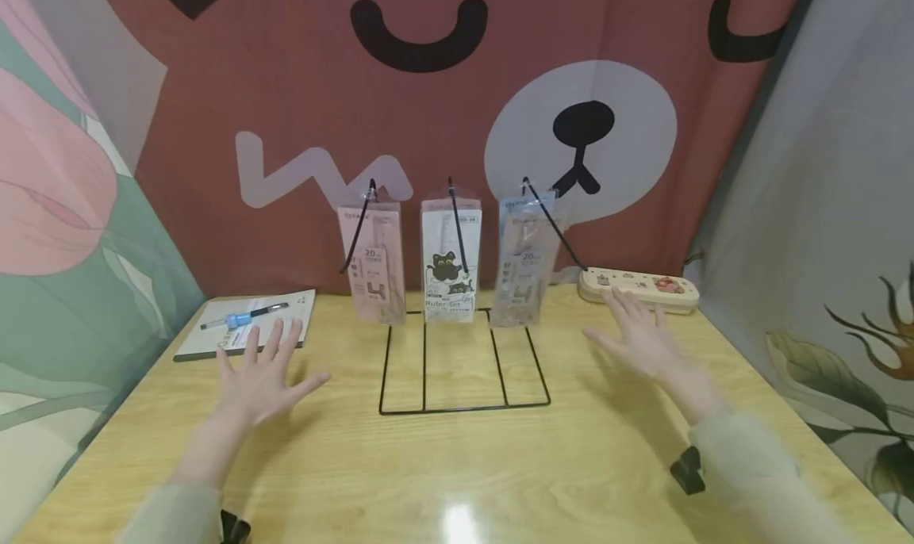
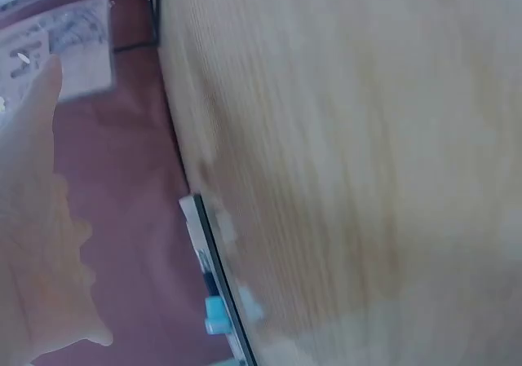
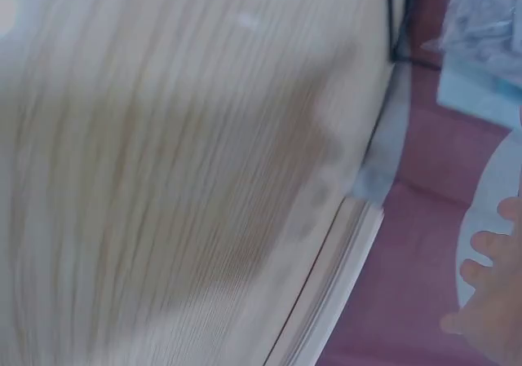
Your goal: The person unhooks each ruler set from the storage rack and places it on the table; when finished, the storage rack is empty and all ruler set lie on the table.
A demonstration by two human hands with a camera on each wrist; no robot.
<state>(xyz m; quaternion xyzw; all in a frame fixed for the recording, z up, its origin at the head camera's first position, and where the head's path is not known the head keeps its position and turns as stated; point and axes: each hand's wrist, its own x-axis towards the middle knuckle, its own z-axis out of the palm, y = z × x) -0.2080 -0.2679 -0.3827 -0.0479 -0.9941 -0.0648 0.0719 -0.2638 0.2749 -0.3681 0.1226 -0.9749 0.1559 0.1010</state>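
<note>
My left hand (image 1: 259, 381) hovers over the table's left side with fingers spread, just in front of a notebook (image 1: 277, 320). Across on the right, my right hand (image 1: 643, 344) is likewise spread in the air, near a cream pencil case (image 1: 638, 289). Neither hand holds anything. Between them stands a black wire rack (image 1: 464, 409) with three hooks. Ruler sets in clear packets hang there: a pink packet (image 1: 371, 266) on the left, a white packet with black cats (image 1: 451, 262) in the middle, and a greyish packet (image 1: 521, 270) with a blue one behind it on the right.
A blue and black pen (image 1: 244, 316) lies on the notebook at the back left. The wooden table (image 1: 443, 465) reaches back to a red curtain (image 1: 300, 68) with a bear print. Printed cloth (image 1: 800, 235) hangs at the right side.
</note>
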